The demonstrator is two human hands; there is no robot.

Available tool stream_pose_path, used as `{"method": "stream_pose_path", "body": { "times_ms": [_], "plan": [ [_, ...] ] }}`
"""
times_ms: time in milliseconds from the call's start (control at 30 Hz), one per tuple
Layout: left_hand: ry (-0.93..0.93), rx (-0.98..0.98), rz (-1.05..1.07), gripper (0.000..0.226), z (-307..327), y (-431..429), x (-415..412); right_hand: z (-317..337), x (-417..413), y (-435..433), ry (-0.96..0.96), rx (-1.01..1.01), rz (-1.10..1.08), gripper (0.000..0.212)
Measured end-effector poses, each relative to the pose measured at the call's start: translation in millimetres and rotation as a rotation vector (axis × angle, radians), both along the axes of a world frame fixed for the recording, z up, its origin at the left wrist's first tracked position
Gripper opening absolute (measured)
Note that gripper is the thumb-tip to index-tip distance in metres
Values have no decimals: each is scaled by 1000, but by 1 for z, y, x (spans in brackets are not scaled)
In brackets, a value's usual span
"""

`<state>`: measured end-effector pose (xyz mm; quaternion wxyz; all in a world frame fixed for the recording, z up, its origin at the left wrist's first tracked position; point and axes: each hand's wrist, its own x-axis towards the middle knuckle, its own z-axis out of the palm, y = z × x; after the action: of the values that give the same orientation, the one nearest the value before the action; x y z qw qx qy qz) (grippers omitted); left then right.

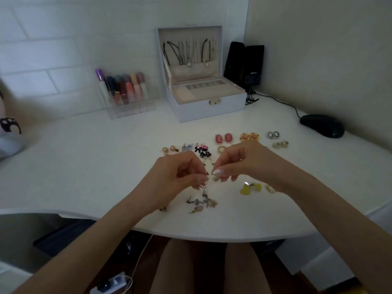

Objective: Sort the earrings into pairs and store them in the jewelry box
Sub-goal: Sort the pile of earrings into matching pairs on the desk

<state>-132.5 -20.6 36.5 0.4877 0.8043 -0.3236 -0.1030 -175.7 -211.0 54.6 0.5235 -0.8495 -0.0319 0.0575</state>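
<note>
Left hand and right hand each pinch a small earring over the near unsorted heap. Sorted pairs line the surface beyond; the open jewelry box, far, seemingly holds none yet.

Scattered earrings before open jewelry box

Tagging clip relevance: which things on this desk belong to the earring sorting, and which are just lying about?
Belongs to the job: left hand and right hand, each pinching a small earring; unsorted earring heap; pink oval earrings; orange round earrings; yellow heart earrings; open jewelry box.
Just lying about: lipstick organizer; black speakers; computer mouse.
</note>
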Motion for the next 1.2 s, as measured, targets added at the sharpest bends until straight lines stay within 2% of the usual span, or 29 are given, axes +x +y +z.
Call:
{"method": "stream_pose_path", "body": {
  "times_ms": [167, 333, 467, 700, 833, 1000, 1200],
  "plan": [
    [-11, 66, -98, 8, 0, -22, -10, 9, -18, -22, -52, -86, -48, 4],
    [-110, 156, -163, 9, -3, -40, -16, 8, -36, -41, -72, -149, -129, 4],
    [-163, 214, -234, 9, -8, -52, -22, 0, -50, -52, -9, -180, -134, 5],
    [-90, 281, -351, 6, -11, -67, -34, -10, -61, -62, 147, -186, 4, 3],
    [-111, 296, -329, 7, -15, -73, -31, -15, -57, -62, 150, -221, 13, 8],
    [-248, 384, -279, 8, -19, -78, -24, -21, -51, -62, 98, -283, -57, 9],
    [-358, 398, -246, 8, -24, -81, -22, -27, -49, -60, -27, -378, -113, 13]
  ]
}}
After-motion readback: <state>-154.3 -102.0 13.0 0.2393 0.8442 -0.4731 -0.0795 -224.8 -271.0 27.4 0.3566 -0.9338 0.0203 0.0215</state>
